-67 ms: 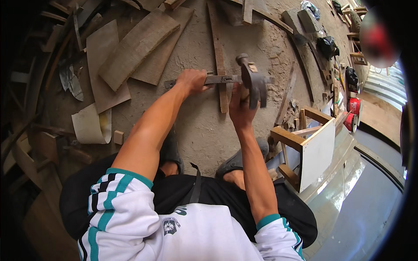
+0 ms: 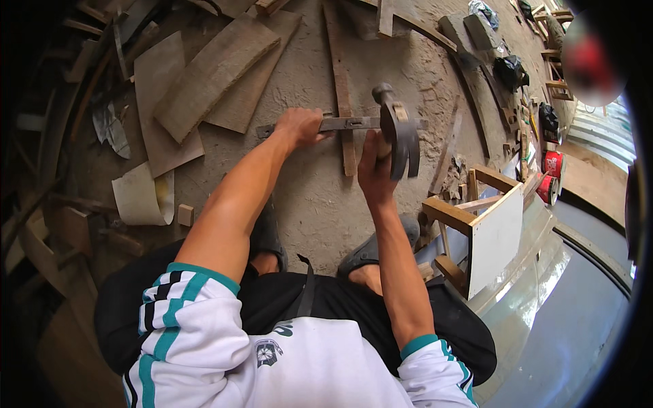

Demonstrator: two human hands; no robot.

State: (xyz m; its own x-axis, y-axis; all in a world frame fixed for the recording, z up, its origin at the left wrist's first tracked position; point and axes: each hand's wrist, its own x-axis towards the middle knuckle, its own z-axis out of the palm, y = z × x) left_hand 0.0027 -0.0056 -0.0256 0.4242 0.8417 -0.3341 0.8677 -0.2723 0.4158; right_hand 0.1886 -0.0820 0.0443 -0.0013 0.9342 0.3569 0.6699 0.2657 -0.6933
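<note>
My left hand (image 2: 299,127) is closed around a narrow wooden bar (image 2: 332,124) with a small slot cut in it. The bar lies crosswise over a longer plank (image 2: 342,88) on the dirt floor. In my right hand (image 2: 376,173) is a claw hammer (image 2: 403,132), raised over the bar's right part. Its round face points away from me and its claw points back toward me. Most of the handle is hidden behind the head and my fingers. Whatever may lie directly under the hammer head is hidden.
Several loose boards (image 2: 218,75) lie at the far left, with a curled pale sheet (image 2: 144,196) and a small wood block (image 2: 185,215) nearer. A wooden frame with a white panel (image 2: 495,241) stands at my right. Red cans (image 2: 554,163) and a black bag (image 2: 510,71) are farther right.
The hammer has shifted slightly to the right, and its claw has dipped a little toward me. My left hand and the bar stay in place.
</note>
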